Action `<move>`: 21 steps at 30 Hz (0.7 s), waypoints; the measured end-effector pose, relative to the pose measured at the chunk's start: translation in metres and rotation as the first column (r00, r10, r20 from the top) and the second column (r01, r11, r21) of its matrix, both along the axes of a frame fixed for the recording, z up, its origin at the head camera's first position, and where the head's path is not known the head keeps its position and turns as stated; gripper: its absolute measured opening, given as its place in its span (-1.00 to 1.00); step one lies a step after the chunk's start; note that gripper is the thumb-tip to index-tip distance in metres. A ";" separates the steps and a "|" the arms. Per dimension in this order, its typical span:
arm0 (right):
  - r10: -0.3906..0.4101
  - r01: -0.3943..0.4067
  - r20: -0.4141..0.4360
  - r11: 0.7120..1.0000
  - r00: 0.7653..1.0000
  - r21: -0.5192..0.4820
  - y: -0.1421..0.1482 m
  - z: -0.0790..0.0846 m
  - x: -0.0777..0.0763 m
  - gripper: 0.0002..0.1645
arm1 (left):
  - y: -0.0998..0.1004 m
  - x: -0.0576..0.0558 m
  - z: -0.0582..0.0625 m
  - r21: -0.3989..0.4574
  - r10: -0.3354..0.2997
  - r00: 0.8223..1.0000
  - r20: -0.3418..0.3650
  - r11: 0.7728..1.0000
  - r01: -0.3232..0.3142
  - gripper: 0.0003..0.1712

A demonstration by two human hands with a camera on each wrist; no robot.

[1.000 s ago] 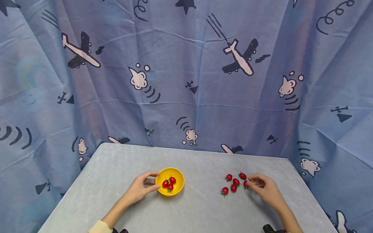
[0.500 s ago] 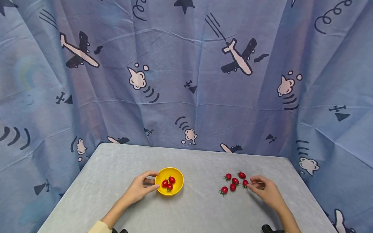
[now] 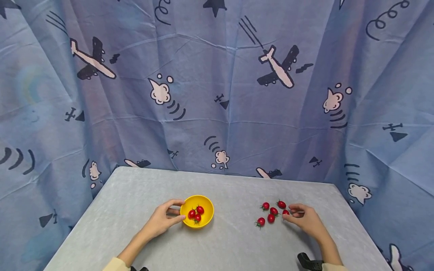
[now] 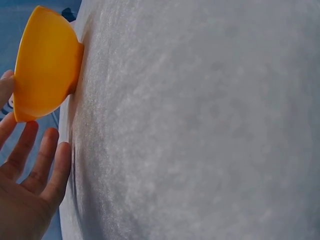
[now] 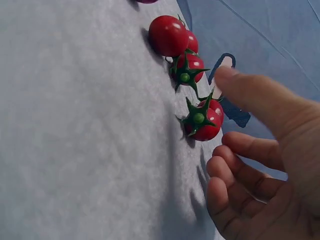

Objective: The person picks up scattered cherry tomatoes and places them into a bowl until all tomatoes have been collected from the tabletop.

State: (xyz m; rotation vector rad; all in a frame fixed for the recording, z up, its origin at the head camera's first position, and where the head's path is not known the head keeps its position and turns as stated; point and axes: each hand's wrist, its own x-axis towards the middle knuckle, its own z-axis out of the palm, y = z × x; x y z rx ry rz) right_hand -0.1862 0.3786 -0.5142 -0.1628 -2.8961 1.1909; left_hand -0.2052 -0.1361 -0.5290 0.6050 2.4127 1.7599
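The rim of a yellow bowl (image 3: pixel 207 204) is held between the parted thumb and fingers of the left hand (image 3: pixel 162 220); three tomatoes (image 3: pixel 200 209) are contained inside. One red tomato (image 3: pixel 286 212) is flanked by the loosely bent, parted fingers of the right hand (image 3: pixel 309 221); whether it is touched cannot be told. Five others (image 3: pixel 271 218) are scattered on the surface (image 3: pixel 230 241), left of those fingers.

On the pale grey table (image 3: pixel 230 241), left of centre: round yellow bowl (image 3: pixel 207 216), three round red tomatoes (image 3: pixel 192 214) in it, left hand (image 3: pixel 162 219) at its left rim. Well right of that: six loose red tomatoes (image 3: pixel 273 211), right hand (image 3: pixel 308 220) just beside the rightmost. Behind: blue fabric curtain (image 3: pixel 200 60).
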 end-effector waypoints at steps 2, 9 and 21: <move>0.001 -0.001 -0.005 1.000 1.000 0.001 0.001 -0.003 -0.002 -0.27 | 0.000 0.000 0.000 0.011 -0.001 1.000 0.004 1.000 0.001 -0.45; 0.032 -0.031 -0.043 0.999 0.999 0.006 -0.001 -0.009 -0.005 -0.44 | 0.000 0.000 -0.001 0.006 -0.003 1.000 -0.008 1.000 0.003 -0.45; 0.016 -0.015 -0.052 0.999 0.999 0.032 -0.006 -0.010 -0.008 -0.61 | 0.001 0.000 0.001 -0.004 0.002 1.000 -0.004 1.000 -0.002 -0.44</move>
